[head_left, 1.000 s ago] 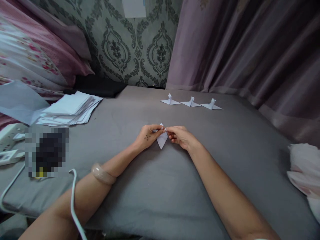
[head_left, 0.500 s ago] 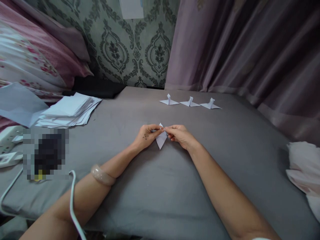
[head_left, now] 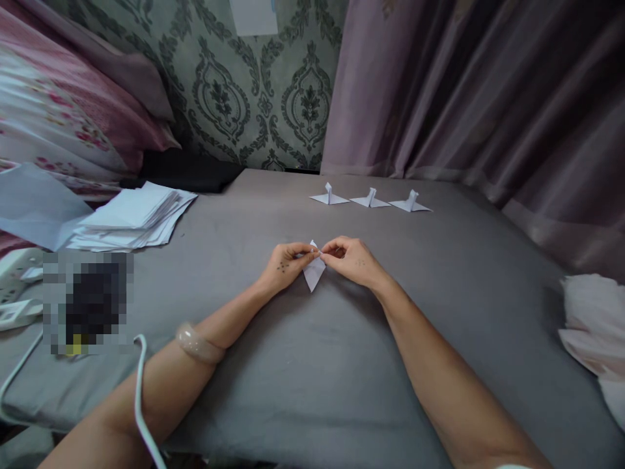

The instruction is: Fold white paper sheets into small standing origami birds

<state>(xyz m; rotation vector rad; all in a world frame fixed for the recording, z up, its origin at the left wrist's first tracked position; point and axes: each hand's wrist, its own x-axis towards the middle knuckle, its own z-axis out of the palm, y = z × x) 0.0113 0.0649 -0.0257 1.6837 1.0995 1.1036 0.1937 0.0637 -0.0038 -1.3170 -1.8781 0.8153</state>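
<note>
Between your two hands sits a small, kite-shaped piece of folded white paper (head_left: 315, 273), low over the grey cloth-covered table (head_left: 303, 391); whether it rests on the cloth, you cannot tell from here. Its long axis runs roughly away from you: the broad lower point aims back at you, and a small tip shows beyond your fingers.

Your left hand (head_left: 288, 264) comes in from the left and covers more of it, thumb and fingers closed narrowly across its upper part. Your right hand (head_left: 354, 260) meets it from the other side, thumb and index fingertip pinched at the upper right edge, just beside the left fingertips. The crease under them is too small to make out.

Well beyond your hands, toward the right, stands a row of three white folded-paper figures (head_left: 371, 200); a stack of loose white paper sheets (head_left: 129, 212) lies off to the left.
</note>
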